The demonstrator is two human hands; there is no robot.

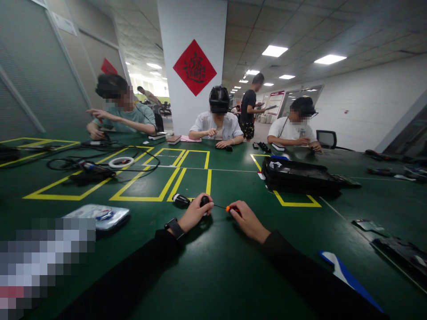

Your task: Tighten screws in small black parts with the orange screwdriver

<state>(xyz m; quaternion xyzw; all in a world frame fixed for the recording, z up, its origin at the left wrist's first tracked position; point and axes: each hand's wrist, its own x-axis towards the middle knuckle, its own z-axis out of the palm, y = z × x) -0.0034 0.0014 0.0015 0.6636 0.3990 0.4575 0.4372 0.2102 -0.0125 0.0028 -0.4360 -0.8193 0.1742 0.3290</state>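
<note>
currently, both bare hands are out over the dark green tabletop (213,266), a little apart from each other. the left hand (196,210), with a black wristwatch (175,228) on its wrist, has its thumb and fingers closed around a small rounded black object (204,201). the right hand (247,219) pinches a slim screwdriver-like tool with an orange-collared handle (228,209), whose thin dark shaft spans the gap and points at the left fingertips; whether its tip touches the black object is too small to tell. just beside the left hand, on its far side, lies a black-and-white rounded device (181,200). farther off to the right sits a long black plastic tray (302,174), partly over a rectangle of yellow tape (296,205). to the left rest a white ring-shaped roll (112,164) among black cables and, nearer, a clear, shiny flat packet (115,216). a blue-and-white flat pointed piece (347,275) lies near the right forearm. three seated people work across the table.
</note>
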